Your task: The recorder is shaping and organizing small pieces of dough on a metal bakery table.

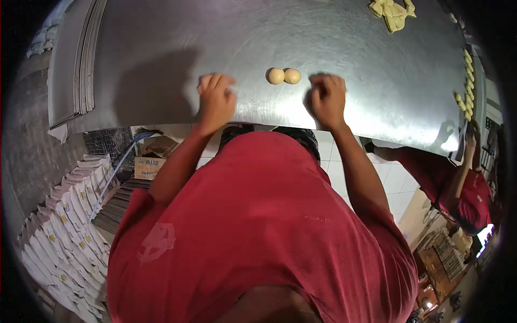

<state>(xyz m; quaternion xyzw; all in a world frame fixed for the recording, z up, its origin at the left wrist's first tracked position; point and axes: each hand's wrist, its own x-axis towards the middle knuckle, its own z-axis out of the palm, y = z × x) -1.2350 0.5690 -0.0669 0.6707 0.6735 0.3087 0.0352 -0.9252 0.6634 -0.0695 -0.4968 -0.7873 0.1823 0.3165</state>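
Two small round dough balls [284,76] lie side by side, touching, on the steel table [269,32]. My left hand [215,99] rests palm down on the table just left of them, fingers curled under. My right hand [326,98] is cupped palm down just right of them, knuckles up. Whatever lies beneath either palm is hidden. Neither hand touches the two balls. My red shirt fills the lower half of the view.
A heap of cut yellow dough pieces [393,12] sits at the far right of the table, and a row of dough pieces [467,91] lines its right edge. Another person in red [463,188] stands at the right. Stacked metal trays [81,59] and folded cartons [70,226] are on the left.
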